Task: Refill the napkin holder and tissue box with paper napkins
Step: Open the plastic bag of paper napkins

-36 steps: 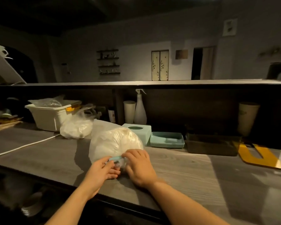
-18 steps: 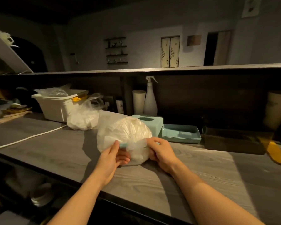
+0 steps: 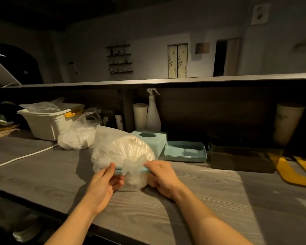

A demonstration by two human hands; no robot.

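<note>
so the teal bag clip [image 3: 131, 170] runs left-right across the napkin bag [image 3: 120, 152] neck, left hand [image 3: 104, 181] and right hand [image 3: 161, 175] each pinching an end, equally near.

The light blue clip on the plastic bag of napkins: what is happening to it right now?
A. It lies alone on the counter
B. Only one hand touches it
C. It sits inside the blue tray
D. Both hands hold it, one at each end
D: the left hand and right hand each pinch one end of the light blue clip, which stretches across the gathered neck of the plastic bag of napkins.
</note>
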